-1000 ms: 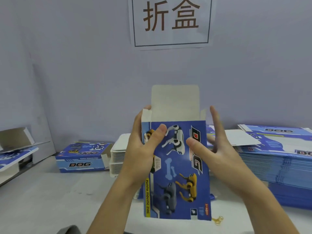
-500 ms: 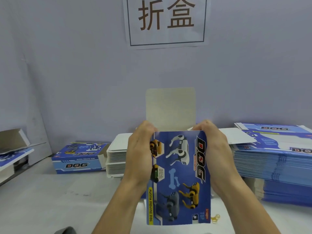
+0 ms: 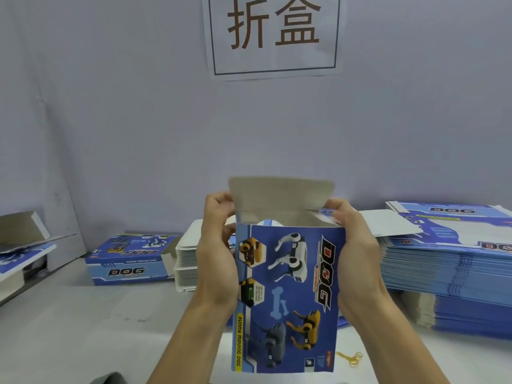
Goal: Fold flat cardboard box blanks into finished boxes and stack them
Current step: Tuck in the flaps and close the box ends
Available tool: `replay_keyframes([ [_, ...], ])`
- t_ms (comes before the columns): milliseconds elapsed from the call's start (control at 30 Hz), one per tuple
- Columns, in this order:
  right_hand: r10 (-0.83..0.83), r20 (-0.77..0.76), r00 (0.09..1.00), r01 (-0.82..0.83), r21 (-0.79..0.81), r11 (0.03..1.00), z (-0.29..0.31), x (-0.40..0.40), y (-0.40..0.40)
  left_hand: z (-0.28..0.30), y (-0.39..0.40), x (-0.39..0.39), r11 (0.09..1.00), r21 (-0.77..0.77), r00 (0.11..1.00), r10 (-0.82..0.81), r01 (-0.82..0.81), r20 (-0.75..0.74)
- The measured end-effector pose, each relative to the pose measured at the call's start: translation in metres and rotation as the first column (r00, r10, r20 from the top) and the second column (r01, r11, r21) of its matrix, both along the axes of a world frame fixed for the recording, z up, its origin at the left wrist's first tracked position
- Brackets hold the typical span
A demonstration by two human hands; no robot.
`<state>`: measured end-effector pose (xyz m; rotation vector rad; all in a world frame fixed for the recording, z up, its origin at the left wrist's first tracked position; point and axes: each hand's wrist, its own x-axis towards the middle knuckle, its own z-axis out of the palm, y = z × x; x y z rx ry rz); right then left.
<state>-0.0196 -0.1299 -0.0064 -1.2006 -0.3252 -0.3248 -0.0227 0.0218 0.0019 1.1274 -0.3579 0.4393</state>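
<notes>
- The pale grey desk (image 3: 69,328) carries everything, with a plain grey-violet wall behind it.
- On that wall, straight above the held box, hangs a white paper sign (image 3: 273,34) with a dark frame line and two large brown characters.
- To the right of the held box lies a tall stack of flat blue cardboard box blanks (image 3: 454,275), printed side up, with one white flap sticking out toward the box.
- To the left of the held box, farther back on the desk, lies a finished blue cardboard box (image 3: 130,260) on its side, one end flap standing ajar.
- Just behind the held box, between the finished box and the blue stack, sits a lower stack of white-faced blanks (image 3: 187,261).
- At the far left edge, well apart from the held box, more opened cardboard (image 3: 22,239) lies tilted, grey inside showing.
- The upright blue cardboard box printed with toy robot dogs and "DOG" (image 3: 288,297) is held in the middle, above the desk's near edge; its grey top lid flap (image 3: 279,195) is bent partway forward over the open mouth.
- The left hand (image 3: 217,253) has its grip curled round the box's upper left edge, fingers up by the lid's left corner.
- The right hand (image 3: 356,250) grips the upper right edge, fingers curled over the right side flap.
- Just right of the box's lower corner, small yellow rubber bands (image 3: 352,358) lie on the desk.
</notes>
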Motion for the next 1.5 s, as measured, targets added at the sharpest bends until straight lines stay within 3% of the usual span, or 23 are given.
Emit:
replay_keyframes([
  [100, -0.004, 0.024, 1.000, 0.003, 0.058, 0.998, -0.001, 0.000, -0.001, 0.000, 0.003, 0.000, 0.997, -0.057, 0.998, 0.045, -0.047, -0.038],
  [267, 0.089, 0.073, 0.993, -0.076, -0.163, 0.984, 0.002, 0.000, -0.007, -0.001, 0.005, 0.003, 0.989, 0.122, 0.993, 0.069, -0.080, 0.097],
  [367, 0.032, 0.094, 0.995, -0.026, -0.066, 0.997, -0.002, -0.001, -0.001, -0.003, 0.007, 0.003, 0.977, 0.211, 0.990, 0.008, -0.038, 0.142],
  [467, 0.110, 0.136, 0.985, -0.105, -0.040, 0.994, 0.000, -0.003, -0.002, -0.001, 0.005, 0.002, 0.972, 0.228, 0.989, 0.023, -0.056, 0.144],
  [600, 0.141, 0.104, 0.985, -0.120, -0.187, 0.975, 0.009, 0.001, -0.007, 0.000, 0.004, 0.001, 0.956, 0.282, 0.989, 0.046, -0.084, 0.141],
  [900, 0.187, 0.163, 0.969, -0.164, -0.148, 0.975, -0.002, 0.001, -0.009, 0.003, 0.015, -0.007, 0.934, 0.355, 0.984, -0.088, 0.027, 0.156],
  [1033, 0.277, 0.132, 0.952, -0.250, -0.188, 0.950, -0.004, 0.000, -0.013, 0.002, 0.016, -0.004, 0.912, 0.406, 0.973, -0.043, -0.054, 0.227],
  [1233, 0.208, 0.163, 0.964, -0.181, -0.166, 0.969, -0.004, 0.002, -0.012, 0.000, 0.016, -0.001, 0.917, 0.386, 0.963, -0.005, -0.104, 0.271],
  [1400, 0.184, 0.187, 0.965, -0.157, -0.154, 0.976, 0.000, -0.001, -0.013, 0.000, 0.015, -0.005, 0.951, 0.310, 0.987, -0.050, 0.001, 0.150],
  [1500, 0.202, 0.200, 0.959, -0.173, -0.155, 0.973, 0.001, -0.004, -0.013, 0.004, 0.010, -0.006, 0.967, 0.254, 0.987, -0.029, -0.012, 0.159],
])
